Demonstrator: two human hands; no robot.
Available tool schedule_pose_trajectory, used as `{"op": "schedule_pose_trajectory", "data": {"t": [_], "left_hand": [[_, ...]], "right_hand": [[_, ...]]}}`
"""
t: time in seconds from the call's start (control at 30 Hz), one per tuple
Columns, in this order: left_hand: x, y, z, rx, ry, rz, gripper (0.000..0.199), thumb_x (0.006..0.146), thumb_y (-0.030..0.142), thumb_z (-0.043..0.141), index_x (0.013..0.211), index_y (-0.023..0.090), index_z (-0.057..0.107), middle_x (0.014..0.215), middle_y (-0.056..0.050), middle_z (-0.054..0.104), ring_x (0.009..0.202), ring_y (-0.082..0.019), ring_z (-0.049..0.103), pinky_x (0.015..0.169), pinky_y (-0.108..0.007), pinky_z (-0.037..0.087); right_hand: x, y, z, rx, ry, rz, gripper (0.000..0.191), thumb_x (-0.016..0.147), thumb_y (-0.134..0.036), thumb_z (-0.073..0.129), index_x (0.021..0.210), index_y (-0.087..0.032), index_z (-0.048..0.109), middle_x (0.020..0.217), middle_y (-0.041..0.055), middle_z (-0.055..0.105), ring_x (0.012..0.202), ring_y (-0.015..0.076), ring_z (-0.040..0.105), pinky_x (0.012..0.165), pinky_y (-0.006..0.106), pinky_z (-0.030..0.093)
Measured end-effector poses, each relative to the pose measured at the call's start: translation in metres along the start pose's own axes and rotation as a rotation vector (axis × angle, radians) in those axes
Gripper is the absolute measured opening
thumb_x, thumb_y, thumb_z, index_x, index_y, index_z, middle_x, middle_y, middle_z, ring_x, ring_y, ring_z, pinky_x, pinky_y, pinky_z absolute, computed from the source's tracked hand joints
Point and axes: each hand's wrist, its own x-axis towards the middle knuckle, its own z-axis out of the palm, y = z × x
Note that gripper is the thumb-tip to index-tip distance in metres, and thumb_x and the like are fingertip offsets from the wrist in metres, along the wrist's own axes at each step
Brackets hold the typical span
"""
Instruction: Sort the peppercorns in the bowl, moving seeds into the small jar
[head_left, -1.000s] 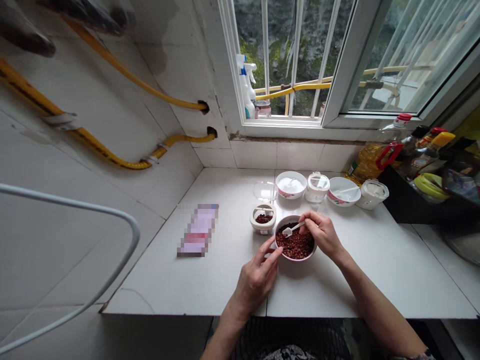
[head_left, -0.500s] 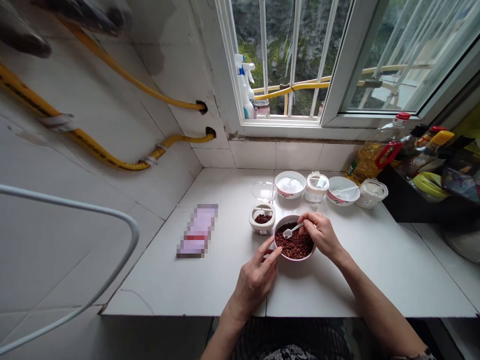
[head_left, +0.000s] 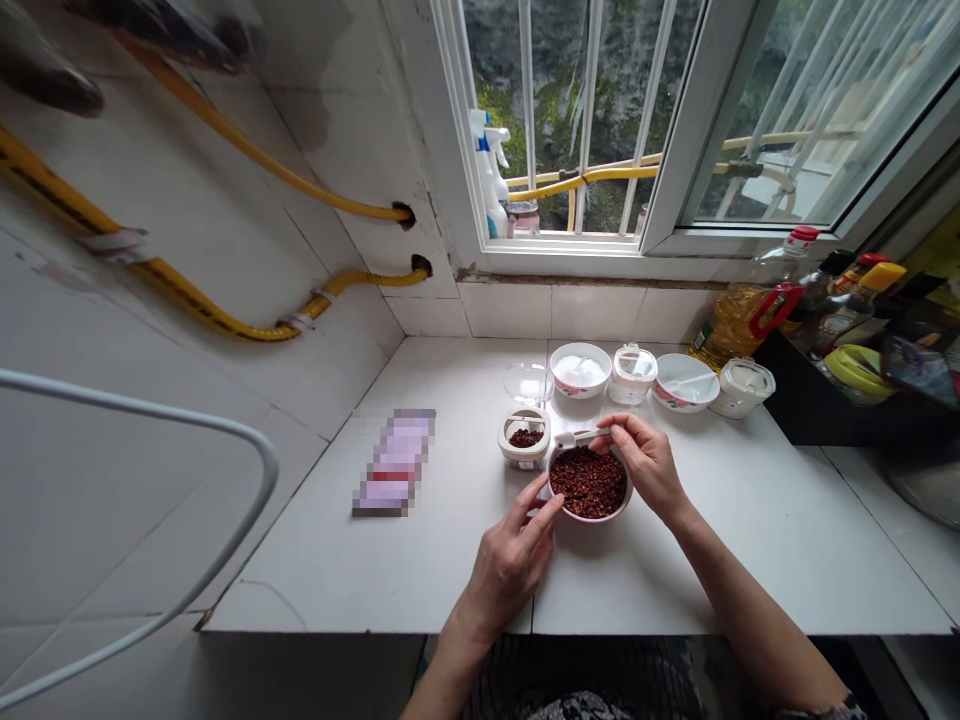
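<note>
A bowl (head_left: 589,519) full of reddish-brown grains that look like Sichuan peppercorns (head_left: 589,484) sits on the counter in front of me. My left hand (head_left: 517,545) holds the bowl's left rim between thumb and fingers. Pinched in my right hand (head_left: 641,462) is a small white spoon (head_left: 574,439), raised over the far rim with its scoop pointing left. Whether the scoop carries anything is too small to tell. Just left of the bowl stands an open white seasoning jar (head_left: 524,456) with some of the same grains inside; its clear lid (head_left: 526,381) is tipped back.
Along the back stand a bowl of white powder (head_left: 580,372), a lidded jar (head_left: 634,374), another bowl with a white spoon (head_left: 685,384) and a second jar (head_left: 743,387). An oil bottle (head_left: 742,315) and condiments are at right. A blurred purple item (head_left: 395,462) lies left.
My right hand has lifted the spoon from the grains up and left to the bowl's far rim, towards the jar. My left hand stays on the bowl.
</note>
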Motion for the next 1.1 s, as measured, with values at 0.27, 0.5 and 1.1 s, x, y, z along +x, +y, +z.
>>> {"op": "schedule_pose_trajectory", "data": {"t": [0.27, 0.5, 1.1], "left_hand": [[-0.001, -0.001, 0.002, -0.006, 0.005, 0.005, 0.044, 0.095, 0.004, 0.050, 0.136, 0.019, 0.054, 0.141, -0.019, 0.055, 0.100, -0.017, 0.072, 0.085, -0.027, 0.062], [-0.001, -0.001, 0.001, -0.001, -0.010, -0.007, 0.047, 0.096, 0.006, 0.048, 0.140, 0.022, 0.051, 0.142, -0.017, 0.056, 0.101, -0.018, 0.073, 0.083, -0.027, 0.063], [0.000, 0.000, 0.002, -0.001, 0.005, 0.005, 0.044, 0.095, 0.004, 0.050, 0.136, 0.018, 0.054, 0.141, -0.018, 0.056, 0.099, -0.016, 0.072, 0.084, -0.025, 0.062]], "right_hand": [[-0.006, -0.002, 0.017, -0.256, -0.082, -0.301, 0.023, 0.099, -0.025, 0.048, 0.109, -0.024, 0.069, 0.102, 0.0074, 0.078, 0.097, 0.0223, 0.072, 0.092, 0.040, 0.056], [-0.005, 0.000, 0.003, -0.236, 0.043, -0.245, 0.024, 0.099, -0.024, 0.046, 0.107, -0.022, 0.068, 0.090, 0.0069, 0.078, 0.091, 0.0231, 0.073, 0.086, 0.040, 0.057], [0.001, 0.003, -0.006, -0.273, -0.092, -0.072, 0.020, 0.089, -0.020, 0.045, 0.079, -0.022, 0.063, 0.059, -0.0013, 0.069, 0.060, 0.0186, 0.066, 0.075, 0.035, 0.053]]}}
